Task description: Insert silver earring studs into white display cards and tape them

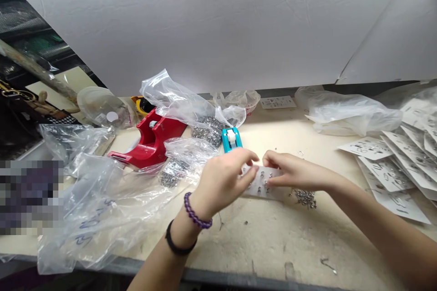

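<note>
A small white card with rows of little silver metal pieces, like earrings, lies on the table beneath both hands. My left hand, with a purple bead bracelet and a black band at the wrist, is closed over the card's left side, thumb and index finger close together. My right hand comes in from the right, fingers curled and thumb low over the card. What either hand pinches is too small to make out. A pile of loose silver pieces sits just below my right hand. Behind my left hand stands a turquoise tape dispenser.
Stacked filled cards spread along the right. A red tape dispenser, clear plastic bags and a bag of metal pieces crowd the left. Another card and a crumpled bag lie by the white back panel.
</note>
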`<state>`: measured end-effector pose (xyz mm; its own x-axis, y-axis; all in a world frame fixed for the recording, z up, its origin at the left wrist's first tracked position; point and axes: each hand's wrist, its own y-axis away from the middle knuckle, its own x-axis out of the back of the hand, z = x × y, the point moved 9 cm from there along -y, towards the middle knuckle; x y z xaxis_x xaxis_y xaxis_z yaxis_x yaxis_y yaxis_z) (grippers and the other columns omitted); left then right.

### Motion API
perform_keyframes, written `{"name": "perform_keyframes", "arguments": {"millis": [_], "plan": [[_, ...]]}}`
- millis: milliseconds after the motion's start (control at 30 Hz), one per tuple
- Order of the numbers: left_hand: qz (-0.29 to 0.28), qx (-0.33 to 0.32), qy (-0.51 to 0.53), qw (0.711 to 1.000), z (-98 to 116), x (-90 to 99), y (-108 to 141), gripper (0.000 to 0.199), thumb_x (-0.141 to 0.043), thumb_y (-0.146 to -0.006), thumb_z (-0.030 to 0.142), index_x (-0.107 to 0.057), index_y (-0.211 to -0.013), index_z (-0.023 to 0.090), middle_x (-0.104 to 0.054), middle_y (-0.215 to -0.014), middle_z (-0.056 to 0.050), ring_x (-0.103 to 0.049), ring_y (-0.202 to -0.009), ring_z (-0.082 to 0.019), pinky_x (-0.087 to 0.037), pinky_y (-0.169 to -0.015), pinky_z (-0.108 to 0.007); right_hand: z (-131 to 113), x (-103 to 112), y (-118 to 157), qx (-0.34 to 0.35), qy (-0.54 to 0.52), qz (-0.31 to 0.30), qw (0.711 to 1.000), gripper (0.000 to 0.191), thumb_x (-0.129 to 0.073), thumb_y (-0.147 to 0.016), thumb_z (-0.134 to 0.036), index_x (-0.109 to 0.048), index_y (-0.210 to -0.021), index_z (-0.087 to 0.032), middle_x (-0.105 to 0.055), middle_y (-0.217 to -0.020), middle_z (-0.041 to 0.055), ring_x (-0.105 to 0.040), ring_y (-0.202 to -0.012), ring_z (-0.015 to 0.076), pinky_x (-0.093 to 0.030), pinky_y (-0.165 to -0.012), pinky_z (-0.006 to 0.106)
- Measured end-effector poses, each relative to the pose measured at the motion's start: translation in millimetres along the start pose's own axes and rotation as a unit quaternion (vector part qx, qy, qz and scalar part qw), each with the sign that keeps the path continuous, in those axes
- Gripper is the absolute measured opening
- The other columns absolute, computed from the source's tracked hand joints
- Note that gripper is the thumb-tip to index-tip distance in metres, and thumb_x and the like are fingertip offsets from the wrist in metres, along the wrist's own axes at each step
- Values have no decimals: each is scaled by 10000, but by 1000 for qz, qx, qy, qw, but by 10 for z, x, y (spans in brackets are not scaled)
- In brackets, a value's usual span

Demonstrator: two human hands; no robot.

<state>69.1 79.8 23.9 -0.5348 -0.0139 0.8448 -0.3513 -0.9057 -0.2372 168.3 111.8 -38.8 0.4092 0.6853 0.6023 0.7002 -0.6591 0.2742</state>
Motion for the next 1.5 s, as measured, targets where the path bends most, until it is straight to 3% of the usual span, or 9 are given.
{"name": "perform_keyframes", "arguments": {"millis": [100,167,267,367,500,600,1033,1233,1500], "plan": [[130,52,64,988,-263,362,19,149,-438,-840,262,-556,-875,177,-612,-831,-6,-543,-666,-87,-426,-568,-196,151,211,42,-5,-179,-3,984,299,-600,-704,-300,-391,-891,-194,-554,-851,27,-543,-742,146,-426,-556,243],[151,104,39,982,-452,409,13,159,-429,-838,257,-562,-875,179,-612,-838,-11,-545,-694,-106,-426,-579,-214,295,439,13,-11,-226,64,972,370,-612,-709,-364,-397,-960,-199,-572,-941,65,-560,-837,184,-463,-620,288],[115,159,-21,980,-638,305,-6,197,-380,-846,227,-567,-901,196,-616,-908,-13,-561,-781,-145,-432,-655,-264,428,746,-8,-51,-90,234,967,398,-599,-718,-403,-484,-1040,-198,-527,-1103,123,-513,-974,249,-453,-738,388],[64,183,-66,979,-720,179,-5,239,-341,-849,205,-571,-914,205,-617,-954,-15,-568,-857,-178,-427,-739,-312,167,730,-19,-25,64,334,940,290,-545,-765,-376,-575,-992,-199,-521,-1097,113,-470,-1011,257,-414,-792,414],[13,188,-80,979,-759,57,0,264,-323,-849,215,-579,-913,214,-613,-972,-16,-571,-886,-192,-428,-765,-327,-239,265,-231,45,80,240,966,248,-499,-794,-405,-634,-872,-212,-562,-800,50,-509,-778,185,-405,-682,332],[1,190,-84,978,-781,19,1,259,-322,-843,216,-564,-934,209,-600,-999,-25,-568,-897,-194,-431,-766,-324,-355,106,-362,53,89,217,971,275,-590,-712,-418,-637,-875,-203,-537,-786,43,-487,-794,194,-377,-680,316],[-16,173,-87,981,-757,-33,13,259,-297,-854,216,-510,-996,179,-576,-1015,-60,-559,-923,-205,-432,-764,-330,-117,-34,-419,-9,-188,310,932,219,-606,-635,-288,-604,-812,-158,-353,-606,-36,-340,-570,99,-309,-537,236],[-19,174,-92,980,-757,-47,9,262,-291,-859,224,-506,-997,170,-572,-1014,-67,-559,-918,-213,-432,-752,-335,-128,-123,-342,-33,-256,272,927,275,-590,-676,-415,-595,-779,-160,-290,-571,-48,-288,-512,85,-261,-477,227],[-20,175,-89,980,-765,-45,12,253,-304,-851,205,-507,-997,170,-571,-1026,-70,-561,-906,-202,-434,-756,-326,-428,116,-233,94,109,327,934,369,-611,-708,-331,-548,-1033,-168,-484,-869,68,-445,-799,192,-395,-673,310]]}}
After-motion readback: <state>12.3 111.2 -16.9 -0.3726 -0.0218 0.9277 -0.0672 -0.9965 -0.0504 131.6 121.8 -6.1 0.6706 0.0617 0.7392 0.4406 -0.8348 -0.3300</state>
